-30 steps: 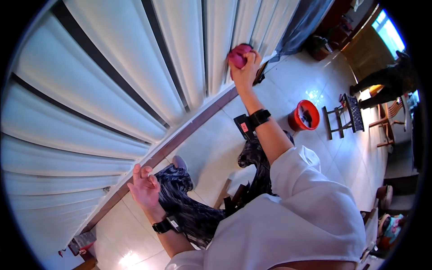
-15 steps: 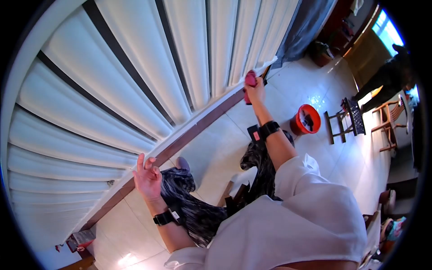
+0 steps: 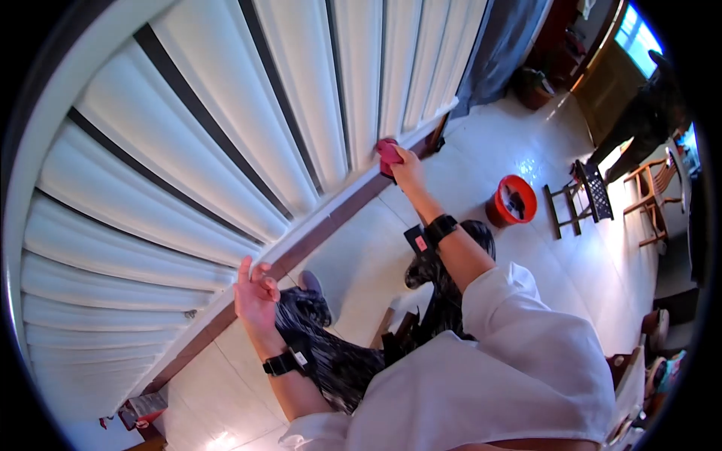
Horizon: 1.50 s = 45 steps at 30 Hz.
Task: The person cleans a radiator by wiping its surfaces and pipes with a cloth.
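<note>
My right hand (image 3: 408, 169) is closed round a dark pink cloth (image 3: 389, 155), which lies against the lower part of a white slatted panel (image 3: 301, 98) near its bottom rail. Lower left, my left hand (image 3: 256, 295) is raised beside the panel's bottom edge, palm showing and fingers apart, some of them bent, with nothing in it. A black strap with a small box sits on each wrist.
A red bucket (image 3: 513, 201) with dark contents stands on the tiled floor right of my right arm. Beyond it are a low folding stool (image 3: 579, 197), a wooden chair (image 3: 653, 192) and a person in dark clothing (image 3: 647, 113). A grey curtain (image 3: 500, 52) hangs past the panel.
My right hand first came down the panel to its bottom rail with the cloth, then moved left along it. My left hand has shifted slightly right in view, still open.
</note>
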{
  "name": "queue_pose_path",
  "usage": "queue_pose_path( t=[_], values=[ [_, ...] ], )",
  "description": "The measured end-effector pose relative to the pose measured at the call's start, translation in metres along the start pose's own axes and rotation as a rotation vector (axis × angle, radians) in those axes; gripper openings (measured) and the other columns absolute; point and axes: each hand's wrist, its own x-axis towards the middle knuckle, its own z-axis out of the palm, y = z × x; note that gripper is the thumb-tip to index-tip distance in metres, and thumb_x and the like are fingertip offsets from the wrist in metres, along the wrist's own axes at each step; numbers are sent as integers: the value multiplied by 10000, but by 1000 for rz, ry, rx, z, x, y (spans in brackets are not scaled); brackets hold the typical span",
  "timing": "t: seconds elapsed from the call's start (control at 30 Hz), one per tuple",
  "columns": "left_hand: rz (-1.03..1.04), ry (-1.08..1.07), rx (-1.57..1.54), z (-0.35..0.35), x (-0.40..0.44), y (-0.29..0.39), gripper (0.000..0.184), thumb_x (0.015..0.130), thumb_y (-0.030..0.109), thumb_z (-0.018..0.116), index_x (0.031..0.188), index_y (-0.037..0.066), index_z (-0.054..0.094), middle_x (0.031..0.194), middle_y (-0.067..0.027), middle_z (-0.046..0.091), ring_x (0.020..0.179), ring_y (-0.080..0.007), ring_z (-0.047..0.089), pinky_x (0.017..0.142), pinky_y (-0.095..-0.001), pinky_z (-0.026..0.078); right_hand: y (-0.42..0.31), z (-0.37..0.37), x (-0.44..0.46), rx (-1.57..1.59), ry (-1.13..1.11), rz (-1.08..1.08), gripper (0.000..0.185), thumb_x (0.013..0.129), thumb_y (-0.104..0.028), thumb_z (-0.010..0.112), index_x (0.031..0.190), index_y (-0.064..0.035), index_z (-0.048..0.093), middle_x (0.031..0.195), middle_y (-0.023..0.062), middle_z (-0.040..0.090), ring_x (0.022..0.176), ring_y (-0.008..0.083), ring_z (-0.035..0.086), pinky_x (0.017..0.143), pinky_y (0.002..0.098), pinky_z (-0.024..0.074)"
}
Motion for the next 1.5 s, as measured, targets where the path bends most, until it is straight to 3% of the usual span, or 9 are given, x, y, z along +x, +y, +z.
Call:
queue_pose_path(
  t=[0.1, 0.2, 0.27, 0.4, 0.6, 0.73, 1.0, 1.27, 1.5],
  values=[
    [42, -11, 30, -1, 2, 0, 631, 903, 525, 430, 1359, 94, 368, 1102, -112, 544, 735, -153, 566, 490, -224, 435, 4, 39, -23, -221, 196, -280, 542, 755, -78, 558, 1288, -151, 494, 932, 194, 573, 901, 379, 562, 822, 429, 442],
    [37, 32, 8, 1, 0, 1, 604, 920, 512, 399, 1356, 94, 370, 1093, -113, 544, 725, -151, 558, 484, -233, 429, -14, 23, -44, 251, -382, 300, 666, 730, -43, 580, 1355, -207, 417, 1010, 190, 621, 969, 334, 596, 887, 363, 442],
    [18, 41, 14, 3, -1, 1, 579, 926, 494, 391, 1348, 99, 379, 1094, -106, 548, 713, -152, 558, 481, -240, 431, -69, -13, -47, 546, -340, 297, 646, 753, -70, 618, 1357, -173, 413, 1123, 170, 593, 1014, 310, 581, 906, 338, 432],
    [27, 47, 17, 2, -5, 3, 557, 927, 488, 382, 1329, 102, 397, 1074, -96, 559, 706, -154, 559, 481, -247, 431, -179, -64, 16, 447, 222, -453, 572, 838, -181, 613, 1358, -97, 391, 1407, 170, 344, 1239, 343, 398, 993, 366, 362],
    [37, 24, -69, -3, -12, 7, 518, 938, 458, 370, 1315, 104, 400, 1076, -141, 559, 727, -182, 600, 493, -254, 452, -287, -91, 95, 352, 514, -758, 562, 865, -263, 586, 1351, -59, 390, 1429, 242, 250, 1289, 428, 281, 1042, 449, 278],
    [37, 25, -37, -9, -15, 6, 515, 926, 454, 408, 1299, 101, 410, 1074, -149, 561, 728, -192, 602, 492, -266, 456, -258, -78, 89, 109, 554, -824, 560, 826, -199, 619, 1331, -69, 415, 1440, 239, 221, 1292, 444, 259, 1039, 482, 277],
    [47, 64, -13, -2, -10, 1, 496, 934, 450, 385, 1290, 106, 420, 1057, -115, 577, 702, -191, 580, 483, -277, 441, -115, -28, 1, -61, 154, -721, 560, 811, -136, 611, 1332, -68, 418, 1456, 248, 170, 1294, 471, 240, 1047, 483, 258],
    [19, 67, -12, 3, -11, 5, 488, 945, 447, 351, 1286, 105, 425, 1040, -102, 573, 700, -179, 580, 499, -256, 434, -270, -97, 73, 3, 446, -832, 527, 866, -367, 531, 1312, -95, 466, 1472, 188, 190, 1328, 417, 211, 1042, 531, 189],
    [60, 71, 41, -1, -10, 7, 495, 943, 453, 351, 1290, 106, 413, 1038, -97, 565, 699, -175, 577, 489, -257, 427, -232, -75, 55, -72, 406, -823, 473, 843, -348, 580, 1241, -94, 555, 1478, 182, 185, 1340, 407, 203, 1029, 531, 204]
  ],
)
